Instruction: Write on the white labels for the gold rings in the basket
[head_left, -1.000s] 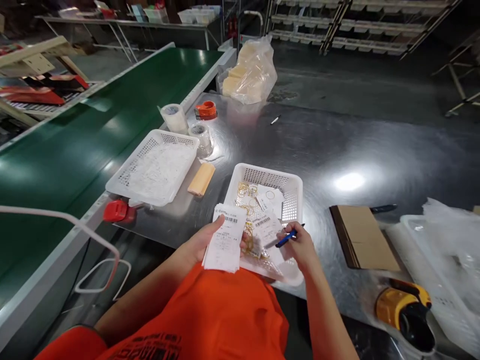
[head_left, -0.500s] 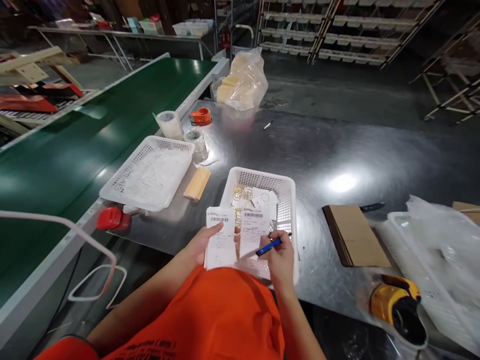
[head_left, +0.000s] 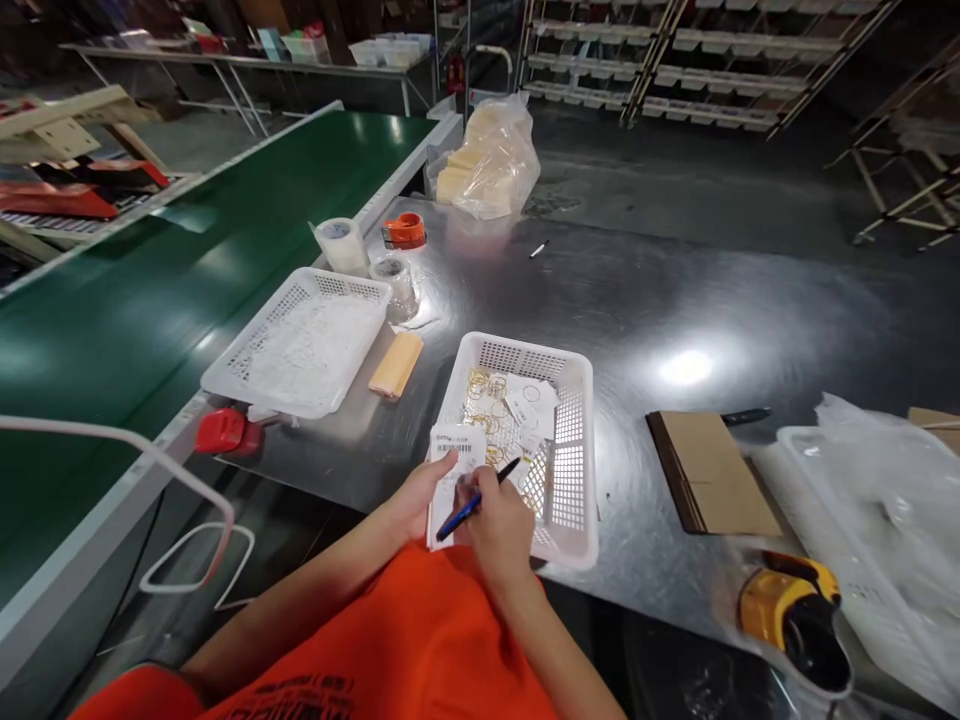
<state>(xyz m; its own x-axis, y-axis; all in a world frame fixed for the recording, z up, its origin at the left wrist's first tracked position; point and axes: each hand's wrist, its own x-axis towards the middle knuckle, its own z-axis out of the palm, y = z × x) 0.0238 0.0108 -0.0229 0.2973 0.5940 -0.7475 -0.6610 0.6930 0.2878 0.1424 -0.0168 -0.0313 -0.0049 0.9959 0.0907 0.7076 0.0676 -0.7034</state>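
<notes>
My left hand [head_left: 421, 497] grips a stack of printed paper slips [head_left: 450, 462] with barcodes, its thumb lying on the top sheet. A blue pen [head_left: 466, 517] is in my right hand [head_left: 501, 522], which is closed around it and held against the slips, its fingers covering their right side. Just beyond both hands stands a white perforated basket [head_left: 570, 450]. Inside it lie several gold-coloured rings [head_left: 478, 382] in clear packets and a few white cards [head_left: 531, 400].
A second white basket [head_left: 367, 360] holding clear plastic stands left, beside tape rolls [head_left: 341, 246], an orange tape dispenser [head_left: 405, 231] and tan folded paper [head_left: 396, 365]. Flat cardboard [head_left: 716, 470], a yellow-black tape dispenser [head_left: 787, 615] and a plastic-filled bin [head_left: 862, 520] are right. A green conveyor [head_left: 247, 210] runs along the left.
My right hand has moved left with the pen, from over the basket to the stack. The separate slip by my right hand is no longer seen apart; the stack has shifted slightly right.
</notes>
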